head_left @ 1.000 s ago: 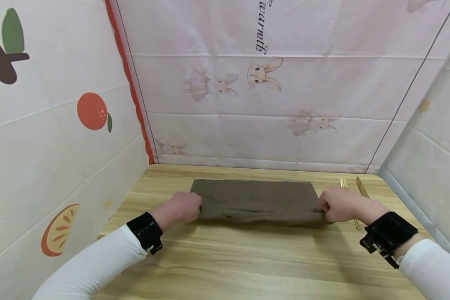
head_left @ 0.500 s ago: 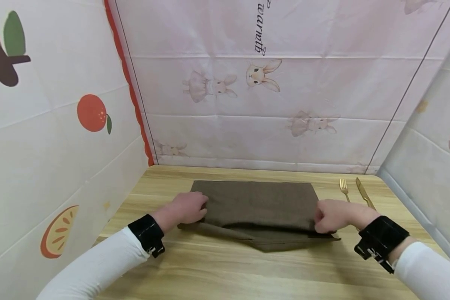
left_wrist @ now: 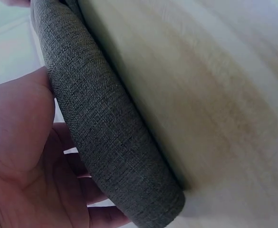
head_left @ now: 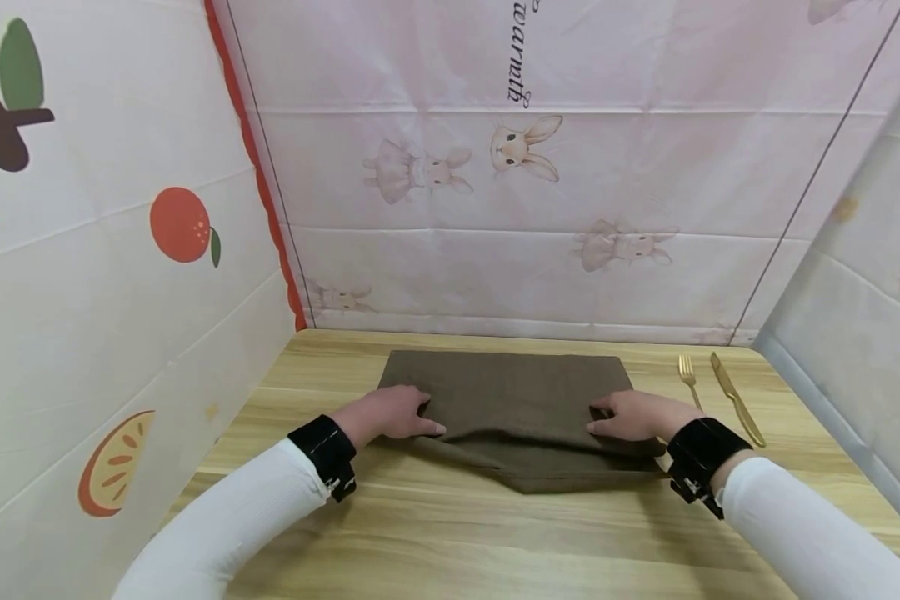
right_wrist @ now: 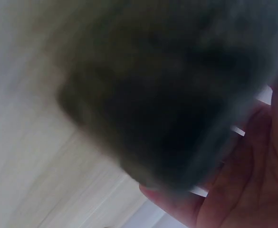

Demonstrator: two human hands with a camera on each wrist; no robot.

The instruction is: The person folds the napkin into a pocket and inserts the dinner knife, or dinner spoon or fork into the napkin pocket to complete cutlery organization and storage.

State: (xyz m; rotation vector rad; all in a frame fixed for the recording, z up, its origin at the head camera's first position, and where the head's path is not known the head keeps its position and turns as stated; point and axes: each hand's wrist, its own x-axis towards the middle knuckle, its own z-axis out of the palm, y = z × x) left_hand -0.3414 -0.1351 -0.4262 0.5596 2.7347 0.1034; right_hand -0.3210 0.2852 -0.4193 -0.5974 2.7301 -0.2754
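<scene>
A dark grey-brown cloth (head_left: pixel 525 392) lies folded on the wooden table, its near edge loose and drooping to a point in the middle. My left hand (head_left: pixel 390 412) rests on its left end, thumb stretched inward and fingers spread apart from it. On the right end rests my right hand (head_left: pixel 630 415), thumb and fingers also parted. The left wrist view has a rounded fold of the cloth (left_wrist: pixel 110 123) in front of the left fingers, hiding their tips. Blurred in the right wrist view, the cloth (right_wrist: pixel 172 109) covers part of the right fingers.
A gold fork (head_left: pixel 687 377) and a gold knife (head_left: pixel 737 398) lie right of the cloth, the fork partly behind the right hand. Bare wooden tabletop (head_left: pixel 495 542) stretches in front. Printed sheets (head_left: pixel 435 275) hang behind and at both sides.
Both hands have moved inward along the cloth, and their curled fingers have loosened and spread. The cloth's near edge, formerly tucked under, has come out toward me.
</scene>
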